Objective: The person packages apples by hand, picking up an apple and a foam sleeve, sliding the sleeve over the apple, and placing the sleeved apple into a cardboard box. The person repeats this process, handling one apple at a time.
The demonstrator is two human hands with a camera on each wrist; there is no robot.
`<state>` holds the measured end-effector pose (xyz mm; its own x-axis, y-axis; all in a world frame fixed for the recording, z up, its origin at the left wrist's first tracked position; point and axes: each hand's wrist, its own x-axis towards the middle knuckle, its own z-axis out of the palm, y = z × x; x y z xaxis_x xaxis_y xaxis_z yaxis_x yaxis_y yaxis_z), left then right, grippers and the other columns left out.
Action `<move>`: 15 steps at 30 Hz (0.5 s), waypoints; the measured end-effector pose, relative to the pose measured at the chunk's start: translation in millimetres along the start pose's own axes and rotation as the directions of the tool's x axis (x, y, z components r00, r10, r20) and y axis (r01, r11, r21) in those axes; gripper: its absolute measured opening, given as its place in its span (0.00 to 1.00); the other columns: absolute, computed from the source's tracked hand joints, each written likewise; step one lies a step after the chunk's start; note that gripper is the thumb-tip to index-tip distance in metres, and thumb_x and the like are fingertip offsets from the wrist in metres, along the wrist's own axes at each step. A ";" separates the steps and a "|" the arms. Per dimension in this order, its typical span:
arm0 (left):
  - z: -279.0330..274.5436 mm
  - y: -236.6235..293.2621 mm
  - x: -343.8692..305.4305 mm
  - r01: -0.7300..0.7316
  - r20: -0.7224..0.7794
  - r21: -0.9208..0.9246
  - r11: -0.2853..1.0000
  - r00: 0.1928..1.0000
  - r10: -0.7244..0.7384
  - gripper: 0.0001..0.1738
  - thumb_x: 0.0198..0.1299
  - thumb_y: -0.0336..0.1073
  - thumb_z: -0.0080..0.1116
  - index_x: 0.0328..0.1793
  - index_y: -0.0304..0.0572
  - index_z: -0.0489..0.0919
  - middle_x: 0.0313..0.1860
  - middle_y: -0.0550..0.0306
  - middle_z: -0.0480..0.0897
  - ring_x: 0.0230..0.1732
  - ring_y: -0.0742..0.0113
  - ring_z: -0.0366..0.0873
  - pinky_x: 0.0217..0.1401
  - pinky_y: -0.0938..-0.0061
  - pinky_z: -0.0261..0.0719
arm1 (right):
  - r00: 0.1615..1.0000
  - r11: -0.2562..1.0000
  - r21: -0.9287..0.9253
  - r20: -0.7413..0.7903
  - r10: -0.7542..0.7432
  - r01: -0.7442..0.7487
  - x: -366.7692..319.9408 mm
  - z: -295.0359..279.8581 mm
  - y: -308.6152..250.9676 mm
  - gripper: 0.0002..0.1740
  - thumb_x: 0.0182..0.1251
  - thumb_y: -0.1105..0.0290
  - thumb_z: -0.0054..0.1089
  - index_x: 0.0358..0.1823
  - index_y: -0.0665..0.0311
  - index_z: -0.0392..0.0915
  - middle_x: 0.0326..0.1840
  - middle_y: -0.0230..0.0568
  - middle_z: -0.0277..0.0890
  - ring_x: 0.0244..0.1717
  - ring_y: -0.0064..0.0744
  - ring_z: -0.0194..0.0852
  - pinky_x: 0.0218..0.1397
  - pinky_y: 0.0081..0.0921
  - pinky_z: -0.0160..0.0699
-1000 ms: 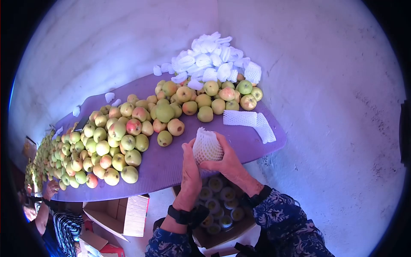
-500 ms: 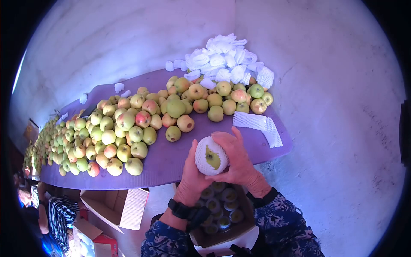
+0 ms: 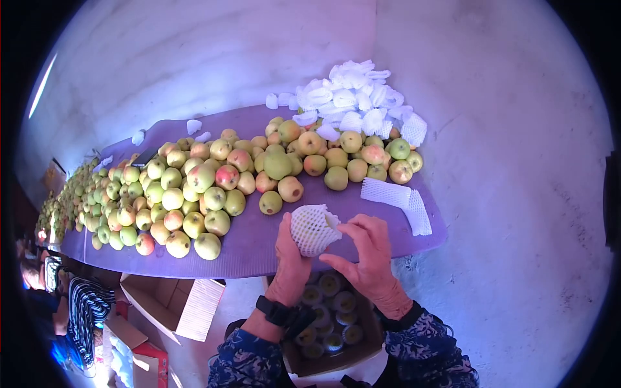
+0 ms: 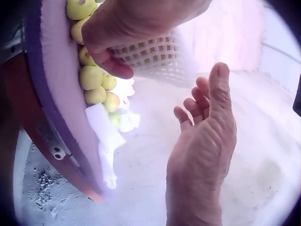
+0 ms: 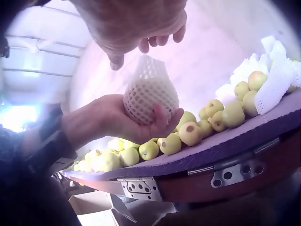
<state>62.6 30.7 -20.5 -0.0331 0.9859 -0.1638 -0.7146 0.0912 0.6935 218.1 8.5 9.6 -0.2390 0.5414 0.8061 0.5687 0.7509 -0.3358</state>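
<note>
My left hand [image 3: 292, 262] grips an apple in a white foam net [image 3: 312, 231] above the near edge of the purple table [image 3: 252, 262]. In the right wrist view the left hand [image 5: 136, 123] cups the netted apple [image 5: 151, 96] from below, and the net's loose end points up. My right hand [image 3: 370, 262] is just to the right of the net's end, fingers parted and bent a little, holding nothing. The left wrist view shows a gap between the right hand [image 4: 204, 127] and the net [image 4: 157, 56].
Many loose apples [image 3: 172, 199] cover the table's left and middle. Foam nets [image 3: 352, 90] lie heaped at the back, with flattened ones [image 3: 394, 194] at the right. Below the edge stand a box of netted apples [image 3: 369, 346] and a cardboard box [image 3: 200, 310]. Another person's striped clothing [image 3: 87, 310] shows at far left.
The netted apple has turned, so its net's end now faces right instead of the bare apple top facing the camera. My right hand has let go and moved off to the right.
</note>
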 end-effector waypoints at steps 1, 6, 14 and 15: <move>-0.5 -1.4 0.3 -0.036 -0.002 0.025 0.999 0.999 0.036 0.30 0.72 0.58 0.34 0.58 0.40 0.73 0.46 0.52 0.83 0.41 0.57 0.84 0.36 0.59 0.83 | 1.000 0.999 -0.034 0.008 0.020 -0.020 0.7 1.7 -2.2 0.31 0.47 0.56 0.75 0.50 0.64 0.75 0.48 0.43 0.69 0.48 0.45 0.67 0.52 0.41 0.67; 3.7 -8.4 1.2 -0.113 -0.065 0.043 0.993 0.991 0.116 0.26 0.74 0.54 0.35 0.58 0.41 0.74 0.46 0.54 0.82 0.45 0.60 0.83 0.44 0.65 0.82 | 0.992 0.989 -0.096 0.054 0.117 -0.112 -2.2 5.9 -0.1 0.23 0.43 0.62 0.75 0.38 0.62 0.75 0.45 0.39 0.70 0.45 0.44 0.67 0.48 0.40 0.66; -6.3 -18.2 12.6 -0.142 -0.086 0.000 0.990 0.986 0.142 0.21 0.73 0.49 0.39 0.53 0.39 0.74 0.44 0.55 0.80 0.44 0.64 0.81 0.48 0.70 0.78 | 0.984 0.987 0.082 0.101 -0.150 0.142 -1.0 7.8 3.3 0.13 0.43 0.77 0.69 0.29 0.62 0.73 0.47 0.40 0.74 0.44 0.44 0.73 0.49 0.40 0.72; -7.6 -19.4 13.6 -0.148 -0.085 0.013 0.989 0.985 0.149 0.22 0.73 0.49 0.39 0.53 0.39 0.75 0.44 0.55 0.81 0.44 0.64 0.81 0.49 0.70 0.79 | 0.987 0.988 0.128 0.127 -0.102 0.086 -2.4 8.3 2.3 0.13 0.43 0.77 0.69 0.29 0.62 0.73 0.49 0.41 0.74 0.46 0.44 0.74 0.50 0.39 0.74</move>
<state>70.7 41.2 -41.5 -0.1983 0.9731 -0.1175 -0.6929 -0.0544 0.7190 213.5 12.1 2.8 -0.3937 0.5056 0.7677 0.4408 0.8367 -0.3249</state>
